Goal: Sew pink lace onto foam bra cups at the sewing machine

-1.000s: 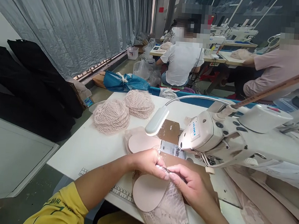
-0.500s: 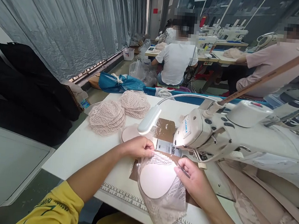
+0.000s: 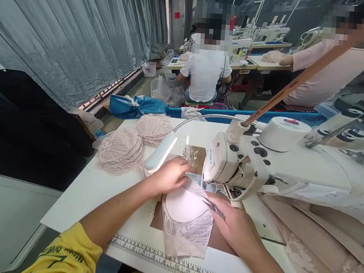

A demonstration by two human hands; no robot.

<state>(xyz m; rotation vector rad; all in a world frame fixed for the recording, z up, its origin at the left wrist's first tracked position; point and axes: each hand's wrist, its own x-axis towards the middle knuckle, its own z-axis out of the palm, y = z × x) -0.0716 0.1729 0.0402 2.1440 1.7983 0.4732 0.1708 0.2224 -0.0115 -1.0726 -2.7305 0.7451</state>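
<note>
A pale moulded bra cup (image 3: 183, 204) with lace fabric (image 3: 188, 238) around and below it lies at the front of the sewing machine (image 3: 280, 165). My left hand (image 3: 171, 175) has its fingers closed on the upper left edge of the lace, close to the machine's needle area; the fingertips are partly hidden. Small thread snips (image 3: 216, 208) rest in my right hand (image 3: 236, 220), their blades pointing up and left over the cup's right edge. The fingertips of that hand reach the lace beside the presser foot, where the contact is hard to see.
Two stacks of lace pieces (image 3: 121, 152) sit at the table's left. A lamp (image 3: 161, 153) on a bendy neck hangs beside my left hand. A printed ruler (image 3: 159, 259) runs along the front edge. Beige fabric (image 3: 315, 243) lies at right. Co-workers (image 3: 205, 77) sit ahead.
The cup and lace have moved up toward the needle, and the lace now lies flatter. Both hands have moved closer to the machine. The snips show more fully. The view has shifted slightly.
</note>
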